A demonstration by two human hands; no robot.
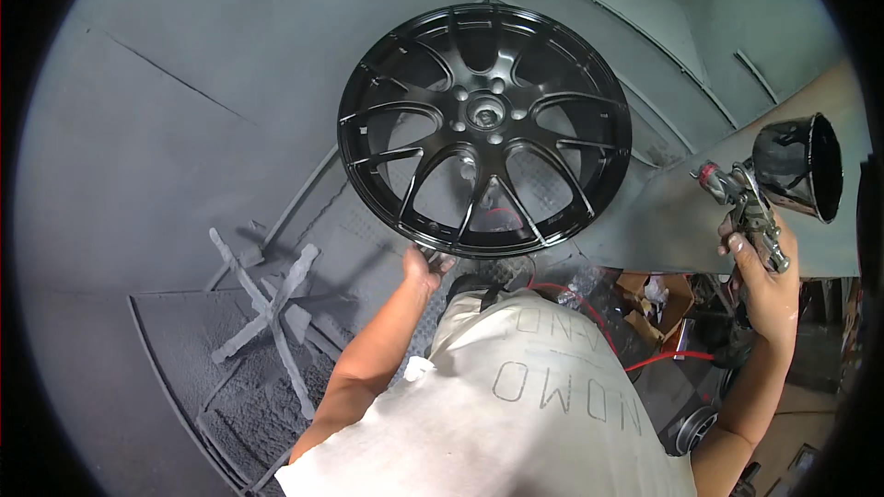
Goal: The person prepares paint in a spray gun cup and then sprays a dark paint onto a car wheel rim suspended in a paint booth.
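A glossy black multi-spoke wheel fills the upper middle, face up. My left hand is at its lower left edge, fingers curled beneath the rim and partly hidden. At the right, my right hand grips a metal spray gun, red near its nozzle, with a dark, paint-streaked cup tilted on it. The gun points leftward, apart from the wheel. Whatever else supports the wheel underneath is mostly hidden.
A grey coated cross-shaped stand lies at lower left. Grey booth walls surround the work. At lower right are a cardboard box, a red hose and a small wheel. My white apron fills the lower middle.
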